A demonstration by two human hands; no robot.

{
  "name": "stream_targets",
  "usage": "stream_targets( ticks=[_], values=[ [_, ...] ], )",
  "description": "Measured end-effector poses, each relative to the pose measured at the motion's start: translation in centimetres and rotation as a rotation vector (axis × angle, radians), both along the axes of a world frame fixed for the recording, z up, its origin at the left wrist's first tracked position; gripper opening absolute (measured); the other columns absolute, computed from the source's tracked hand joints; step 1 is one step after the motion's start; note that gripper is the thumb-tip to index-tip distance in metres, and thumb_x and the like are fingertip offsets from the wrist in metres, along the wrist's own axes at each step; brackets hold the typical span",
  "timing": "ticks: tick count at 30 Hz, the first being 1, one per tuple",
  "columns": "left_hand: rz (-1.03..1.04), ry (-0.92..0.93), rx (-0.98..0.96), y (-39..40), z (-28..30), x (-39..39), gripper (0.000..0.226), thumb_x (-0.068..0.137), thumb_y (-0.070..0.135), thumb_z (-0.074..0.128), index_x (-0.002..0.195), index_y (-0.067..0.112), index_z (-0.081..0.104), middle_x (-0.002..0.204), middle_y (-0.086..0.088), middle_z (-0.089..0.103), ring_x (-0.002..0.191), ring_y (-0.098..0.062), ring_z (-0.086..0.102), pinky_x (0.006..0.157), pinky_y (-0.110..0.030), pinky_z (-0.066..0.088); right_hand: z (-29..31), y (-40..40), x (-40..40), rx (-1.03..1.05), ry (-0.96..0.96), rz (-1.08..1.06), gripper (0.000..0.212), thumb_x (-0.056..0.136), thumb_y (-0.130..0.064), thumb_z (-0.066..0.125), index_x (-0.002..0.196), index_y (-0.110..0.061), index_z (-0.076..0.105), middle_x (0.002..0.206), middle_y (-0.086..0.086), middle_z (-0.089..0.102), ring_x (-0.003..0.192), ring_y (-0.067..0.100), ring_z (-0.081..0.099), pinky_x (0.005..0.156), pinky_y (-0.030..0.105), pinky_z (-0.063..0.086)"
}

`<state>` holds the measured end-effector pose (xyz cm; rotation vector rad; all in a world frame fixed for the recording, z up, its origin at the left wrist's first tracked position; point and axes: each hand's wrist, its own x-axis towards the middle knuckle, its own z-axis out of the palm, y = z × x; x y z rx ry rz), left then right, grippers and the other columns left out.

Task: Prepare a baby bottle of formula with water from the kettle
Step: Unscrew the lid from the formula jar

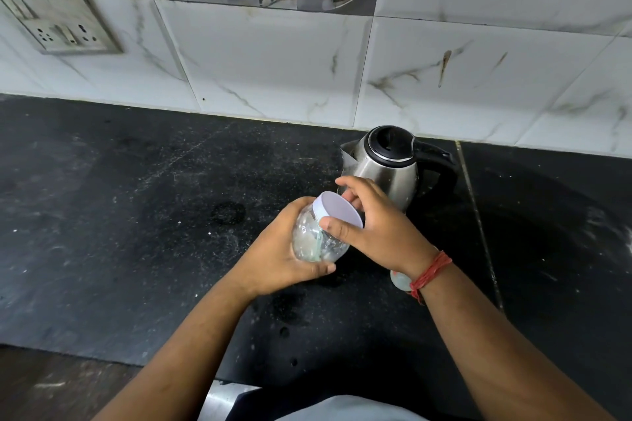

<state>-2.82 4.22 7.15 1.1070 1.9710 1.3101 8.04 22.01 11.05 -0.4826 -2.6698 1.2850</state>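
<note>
- Two hands raised together above the dark countertop (143, 202), forearms entering from the lower edge and converging toward the centre.
- Left hand (273, 256) cupped under a clear jar (316, 237); fingers curled round its far side, thumb lying across the near lower side.
- Jar held tilted, with the lid end up and to the right, clear of the counter.
- Right hand (376, 225) arched over the white lid (340, 212); thumb pressed on the near rim, fingers bent round the far rim, so that the lid sat pinched between them.
- Right wrist bound with red thread (431, 272).
- One steel kettle (390, 167) with black lid and black handle, upright on the counter just behind the right hand, spout toward the left, close to the tiled wall (273, 61).
- One jar, one lid, one kettle, one switch plate (58, 17) set in the wall at upper left.
- One small pale rounded object (400, 278) on the counter, mostly covered by the right wrist; identity not determinable.
- Jar contents pale and blurred behind the plastic; nature not determinable.
- Fingertips of the left hand concealed behind the jar.
- Lower part of the kettle partly masked by the right hand.
- Lid seating, screwed on or loosened, not readable.
- Pale cloth (342, 410) cut off at the bottom edge.
</note>
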Motion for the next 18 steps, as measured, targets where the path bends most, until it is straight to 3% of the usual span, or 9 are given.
stream_targets(
  ticks=[2, 5, 7, 9, 11, 15, 18],
  values=[
    [-0.010, 0.011, -0.019, 0.0, -0.2, -0.1, 0.098, 0.066, 0.035, 0.096, 0.145, 0.032, 0.039, 0.132, 0.018, 0.057, 0.120, -0.008, 0.061, 0.095, -0.029, 0.054, 0.0, 0.2, 0.1, -0.072, 0.010, 0.039, 0.077, 0.075, -0.056, 0.070, 0.143, -0.033, 0.042, 0.127, -0.009, 0.053, 0.117, 0.007, 0.054, 0.106, 0.038, 0.047],
    [-0.006, 0.009, -0.021, -0.2, -0.5, -0.1, 0.100, 0.066, 0.036, 0.096, 0.147, 0.030, 0.037, 0.134, 0.016, 0.057, 0.122, -0.009, 0.060, 0.098, -0.031, 0.054, 0.3, 0.5, 0.5, -0.247, -0.001, 0.182, 0.079, 0.079, -0.026, 0.068, 0.151, -0.030, 0.034, 0.147, -0.007, 0.047, 0.137, 0.000, 0.043, 0.118, 0.032, 0.035],
    [-0.011, 0.019, -0.027, -0.3, -0.6, -0.1, 0.101, 0.066, 0.038, 0.095, 0.148, 0.031, 0.037, 0.134, 0.017, 0.056, 0.122, -0.009, 0.060, 0.098, -0.032, 0.054, 0.3, 0.3, 0.4, -0.220, 0.010, 0.154, 0.081, 0.079, -0.041, 0.069, 0.151, -0.030, 0.033, 0.148, -0.008, 0.045, 0.137, 0.001, 0.041, 0.117, 0.030, 0.035],
    [-0.013, 0.027, -0.032, -0.2, -0.6, -0.1, 0.101, 0.066, 0.040, 0.095, 0.148, 0.032, 0.037, 0.134, 0.018, 0.056, 0.121, -0.007, 0.060, 0.098, -0.034, 0.055, 0.2, 0.2, 0.3, -0.045, -0.029, 0.059, 0.085, 0.075, -0.068, 0.063, 0.148, -0.032, 0.038, 0.137, -0.010, 0.048, 0.128, 0.006, 0.048, 0.110, 0.033, 0.042],
    [-0.015, 0.025, -0.027, -0.2, -0.7, -0.1, 0.100, 0.066, 0.038, 0.095, 0.147, 0.033, 0.037, 0.134, 0.018, 0.056, 0.121, -0.007, 0.060, 0.098, -0.035, 0.055, 0.4, 0.2, 0.1, 0.126, -0.112, 0.031, 0.083, 0.073, -0.079, 0.056, 0.141, -0.033, 0.045, 0.132, -0.010, 0.050, 0.121, 0.009, 0.051, 0.104, 0.038, 0.047],
    [-0.017, 0.008, 0.014, -0.3, -1.1, -0.1, 0.099, 0.066, 0.035, 0.096, 0.146, 0.037, 0.037, 0.135, 0.018, 0.055, 0.124, -0.009, 0.058, 0.100, -0.034, 0.054, 0.8, 0.2, 0.1, 0.057, -0.006, 0.066, 0.069, 0.074, -0.066, 0.064, 0.133, -0.032, 0.054, 0.126, -0.015, 0.051, 0.118, 0.005, 0.053, 0.103, 0.037, 0.048],
    [0.043, 0.087, 0.018, -0.6, -1.4, -0.3, 0.098, 0.062, 0.051, 0.093, 0.138, 0.061, 0.031, 0.134, 0.029, 0.045, 0.130, -0.006, 0.043, 0.105, -0.017, 0.041, 1.1, 0.5, 0.2, -0.083, 0.150, 0.021, 0.063, 0.079, -0.046, 0.069, 0.138, -0.033, 0.052, 0.132, -0.016, 0.049, 0.124, 0.007, 0.053, 0.106, 0.039, 0.048]
  ],
)
